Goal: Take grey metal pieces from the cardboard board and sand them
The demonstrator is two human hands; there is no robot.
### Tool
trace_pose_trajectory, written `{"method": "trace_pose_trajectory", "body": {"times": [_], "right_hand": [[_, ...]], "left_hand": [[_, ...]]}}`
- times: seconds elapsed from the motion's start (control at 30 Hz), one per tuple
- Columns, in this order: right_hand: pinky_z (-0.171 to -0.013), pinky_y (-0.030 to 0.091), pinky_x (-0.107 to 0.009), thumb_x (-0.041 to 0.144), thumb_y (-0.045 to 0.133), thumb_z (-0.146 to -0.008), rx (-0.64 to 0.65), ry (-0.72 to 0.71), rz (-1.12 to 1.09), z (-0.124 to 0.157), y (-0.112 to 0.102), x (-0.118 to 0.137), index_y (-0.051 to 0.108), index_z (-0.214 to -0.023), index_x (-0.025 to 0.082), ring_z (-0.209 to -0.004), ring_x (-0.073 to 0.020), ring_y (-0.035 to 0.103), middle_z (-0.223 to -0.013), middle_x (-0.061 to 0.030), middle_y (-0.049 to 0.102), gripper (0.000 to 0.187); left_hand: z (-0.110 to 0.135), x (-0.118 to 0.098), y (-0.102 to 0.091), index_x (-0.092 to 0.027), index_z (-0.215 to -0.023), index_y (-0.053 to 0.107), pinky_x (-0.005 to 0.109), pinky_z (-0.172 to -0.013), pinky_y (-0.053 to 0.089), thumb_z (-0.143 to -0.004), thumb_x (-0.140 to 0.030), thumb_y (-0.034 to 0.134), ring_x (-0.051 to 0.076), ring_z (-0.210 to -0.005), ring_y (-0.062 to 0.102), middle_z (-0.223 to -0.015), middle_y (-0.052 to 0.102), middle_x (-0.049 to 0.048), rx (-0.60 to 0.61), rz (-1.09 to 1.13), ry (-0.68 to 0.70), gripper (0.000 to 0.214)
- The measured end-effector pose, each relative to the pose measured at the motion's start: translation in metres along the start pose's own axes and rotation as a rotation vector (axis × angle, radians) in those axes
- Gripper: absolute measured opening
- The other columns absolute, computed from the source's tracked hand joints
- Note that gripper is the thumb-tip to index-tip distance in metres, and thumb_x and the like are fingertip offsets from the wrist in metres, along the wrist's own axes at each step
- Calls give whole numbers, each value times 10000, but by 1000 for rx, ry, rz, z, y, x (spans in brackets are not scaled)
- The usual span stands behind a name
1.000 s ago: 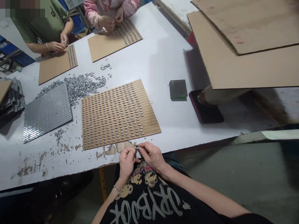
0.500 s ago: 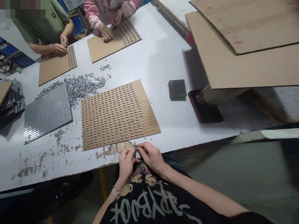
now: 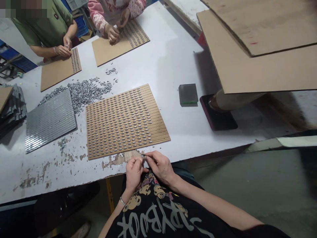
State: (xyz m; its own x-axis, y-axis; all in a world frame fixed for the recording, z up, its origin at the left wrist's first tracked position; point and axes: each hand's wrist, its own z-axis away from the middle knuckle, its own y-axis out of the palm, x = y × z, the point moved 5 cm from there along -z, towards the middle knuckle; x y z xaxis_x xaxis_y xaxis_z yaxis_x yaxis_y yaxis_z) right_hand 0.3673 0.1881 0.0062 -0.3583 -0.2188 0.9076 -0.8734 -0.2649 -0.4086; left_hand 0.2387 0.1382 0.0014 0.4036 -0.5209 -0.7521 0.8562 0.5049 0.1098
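Note:
My left hand (image 3: 134, 171) and my right hand (image 3: 160, 166) meet at the table's front edge, fingers pinched together. Between their fingertips shows a small dark, shiny piece (image 3: 143, 156), too small to name; the right thumb and index finger are closed at it. My left fingers are curled and closed, and what they hold is hidden. Just beyond my hands lies a grooved brown board (image 3: 159, 127) with rows of small silver oval pieces (image 3: 116, 124). Its right-hand strip shows bare grooves.
A heap of loose silver pieces (image 3: 86, 92) lies behind a silver ridged sheet (image 3: 51, 120). A dark square block (image 3: 188, 95) and large brown panels on a stand (image 3: 247, 72) are at right. Two co-workers handle boards (image 3: 58, 76) across the table (image 3: 170, 69).
My hands stay almost where they were, still pinched together. Across the table, the hand of the person in pink sleeves has shifted slightly.

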Motion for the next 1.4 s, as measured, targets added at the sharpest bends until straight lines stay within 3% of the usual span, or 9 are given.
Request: {"method": "trace_pose_trajectory", "body": {"times": [0.37,0.83,1.0,1.4], "right_hand": [[-731,524,-288,242,488,-968,6,-35,17,1,0,3,654,-986,205,-819,-185,661,-881,-55,691,172],[-736,525,-286,259,479,-973,-2,-25,42,2,1,7,649,-997,207,-822,-183,663,-889,-53,690,179],[-730,523,-282,264,467,-978,-43,-18,49,2,-1,7,645,-1001,202,-834,-185,668,-897,-58,693,190],[-746,533,-301,285,458,-985,-6,-11,32,1,2,4,650,-994,213,-837,-195,662,-894,-64,691,206]], "left_hand": [[-2,1,1,-185,-705,556,213,-481,440,-740,-396,700,58,-438,235,-483,297,-111,13,52,-5,258],[0,-1,4,-189,-678,522,228,-510,466,-699,-395,746,41,-417,181,-468,295,-127,14,123,-39,305],[-1,0,3,-183,-716,548,241,-530,483,-716,-385,736,44,-415,169,-457,297,-132,37,120,-41,276],[4,-7,6,-188,-699,542,250,-530,498,-659,-447,749,42,-411,213,-460,294,-128,-3,33,-15,334]]}}
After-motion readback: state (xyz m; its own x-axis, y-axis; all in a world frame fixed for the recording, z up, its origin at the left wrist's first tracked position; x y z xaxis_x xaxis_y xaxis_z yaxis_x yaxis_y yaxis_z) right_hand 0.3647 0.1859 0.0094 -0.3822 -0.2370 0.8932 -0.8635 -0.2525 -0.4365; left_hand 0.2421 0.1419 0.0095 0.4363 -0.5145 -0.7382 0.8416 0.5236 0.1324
